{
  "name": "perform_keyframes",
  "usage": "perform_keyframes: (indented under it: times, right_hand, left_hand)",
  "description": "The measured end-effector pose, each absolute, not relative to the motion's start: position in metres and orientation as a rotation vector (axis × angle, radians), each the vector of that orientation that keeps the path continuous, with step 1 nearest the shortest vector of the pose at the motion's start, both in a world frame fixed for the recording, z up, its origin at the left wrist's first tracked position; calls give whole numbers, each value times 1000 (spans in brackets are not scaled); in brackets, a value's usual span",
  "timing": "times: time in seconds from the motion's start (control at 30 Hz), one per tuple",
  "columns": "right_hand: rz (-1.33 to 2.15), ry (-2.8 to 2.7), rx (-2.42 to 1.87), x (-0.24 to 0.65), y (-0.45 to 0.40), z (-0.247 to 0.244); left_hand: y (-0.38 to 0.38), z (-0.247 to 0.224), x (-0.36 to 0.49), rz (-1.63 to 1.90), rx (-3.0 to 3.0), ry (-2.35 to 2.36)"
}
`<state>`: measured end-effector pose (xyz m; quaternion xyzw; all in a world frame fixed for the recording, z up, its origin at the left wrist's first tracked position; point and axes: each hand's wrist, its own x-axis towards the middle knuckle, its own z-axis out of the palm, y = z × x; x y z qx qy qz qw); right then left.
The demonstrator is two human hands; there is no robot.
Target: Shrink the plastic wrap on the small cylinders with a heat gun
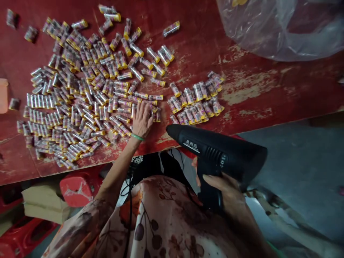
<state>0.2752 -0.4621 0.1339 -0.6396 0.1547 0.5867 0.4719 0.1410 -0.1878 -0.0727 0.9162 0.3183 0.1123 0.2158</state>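
Observation:
My left hand [141,120] lies palm down with its fingers stretched out, on the right edge of a large spread of small clear tubes with yellow ends [88,89]. Whether it grips any tube beneath the palm is hidden. My right hand [228,191] is wrapped round the handle of a black heat gun [215,148]. The gun's narrow nozzle points left, just off the table's front edge. Beyond the nozzle sits a smaller group of the same tubes [197,107], roughly in two rows.
The worn red table [193,71] runs across the view. A clear plastic bag [268,43] lies at the back right. At the left edge is an orange container [3,96]. Below the table are a red stool [76,188], a cardboard box [44,204] and a dark cord [130,215].

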Motion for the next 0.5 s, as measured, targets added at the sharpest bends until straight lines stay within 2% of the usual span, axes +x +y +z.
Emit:
perform_keyframes:
  times: [0.13,0.27,0.5]
  right_hand:
    - [1414,340,-1565,267,-450,132]
    - [1478,213,-1570,262,-441,119]
    - [1486,33,-1574,260,-432,111]
  left_hand:
    - [-233,-68,59,696,2436,1344]
    - [-287,-92,5,578,2426,1581]
    - [-273,-117,43,536,2227,1605]
